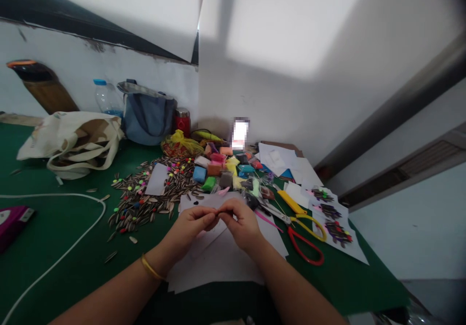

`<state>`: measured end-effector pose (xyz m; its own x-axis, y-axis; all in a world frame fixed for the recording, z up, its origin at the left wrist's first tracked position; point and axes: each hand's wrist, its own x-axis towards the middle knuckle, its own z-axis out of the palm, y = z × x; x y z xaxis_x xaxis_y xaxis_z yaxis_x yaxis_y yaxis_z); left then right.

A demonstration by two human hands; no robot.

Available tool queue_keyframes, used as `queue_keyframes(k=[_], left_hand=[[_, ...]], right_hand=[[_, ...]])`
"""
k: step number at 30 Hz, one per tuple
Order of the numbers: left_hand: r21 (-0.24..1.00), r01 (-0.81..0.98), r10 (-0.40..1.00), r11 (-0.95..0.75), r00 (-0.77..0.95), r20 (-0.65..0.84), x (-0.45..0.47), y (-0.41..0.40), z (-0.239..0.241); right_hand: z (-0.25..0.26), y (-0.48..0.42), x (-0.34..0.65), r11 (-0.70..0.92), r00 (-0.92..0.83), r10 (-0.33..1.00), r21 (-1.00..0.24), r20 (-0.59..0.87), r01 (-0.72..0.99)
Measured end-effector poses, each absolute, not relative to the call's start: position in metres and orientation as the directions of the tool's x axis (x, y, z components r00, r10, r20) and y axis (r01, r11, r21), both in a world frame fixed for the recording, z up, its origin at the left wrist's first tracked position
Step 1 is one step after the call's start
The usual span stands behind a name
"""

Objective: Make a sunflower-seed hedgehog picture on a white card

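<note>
My left hand (197, 221) and my right hand (241, 222) meet above white paper sheets (222, 266). Both are closed in a pinch, fingertips touching, around something small and dark that I cannot make out. A small black piece (196, 202) lies on the paper just beyond my left hand. Left of the hands spreads a heap of striped sunflower seeds (134, 213) mixed with bright little balls. Packets of coloured modelling clay (214, 169) are piled behind the fingers. To the right of my right hand lie scissors (306, 240) with one yellow and one red handle, and a yellow utility knife (292, 202).
Paper with decorated seed clusters (338, 232) lies on the right side of the green table (145, 286). A white cable (65, 252) and a purple device (14, 225) are at left. Bags (149, 116), a bottle (105, 99) and a red flask (182, 122) stand along the wall.
</note>
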<state>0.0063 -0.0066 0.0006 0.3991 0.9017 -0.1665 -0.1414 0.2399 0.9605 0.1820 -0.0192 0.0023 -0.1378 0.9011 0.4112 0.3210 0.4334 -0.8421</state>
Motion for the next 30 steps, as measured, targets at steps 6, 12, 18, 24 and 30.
queue_keyframes(k=[6,12,18,24,30], left_hand=[[0.939,-0.189,0.896,0.287,0.400,-0.194,0.007,-0.007,0.001],[0.950,-0.170,0.904,0.263,0.388,-0.181,0.005,-0.007,-0.003],[0.948,-0.200,0.902,0.247,0.404,-0.150,0.006,-0.006,-0.001],[0.960,-0.198,0.905,0.197,0.414,-0.100,0.006,-0.006,0.002],[0.948,-0.255,0.906,0.193,0.417,-0.072,0.007,-0.006,0.002]], right_hand=[[-0.010,-0.018,0.187,0.318,-0.108,0.948,-0.893,0.300,0.318],[-0.018,-0.017,0.183,0.297,-0.112,0.954,-0.917,0.276,0.267],[-0.011,-0.016,0.188,0.227,-0.131,0.971,-0.946,0.201,0.233],[-0.004,-0.020,0.190,0.163,-0.096,0.985,-0.958,0.144,0.237],[-0.003,-0.018,0.192,0.259,-0.088,0.966,-0.901,0.243,0.348]])
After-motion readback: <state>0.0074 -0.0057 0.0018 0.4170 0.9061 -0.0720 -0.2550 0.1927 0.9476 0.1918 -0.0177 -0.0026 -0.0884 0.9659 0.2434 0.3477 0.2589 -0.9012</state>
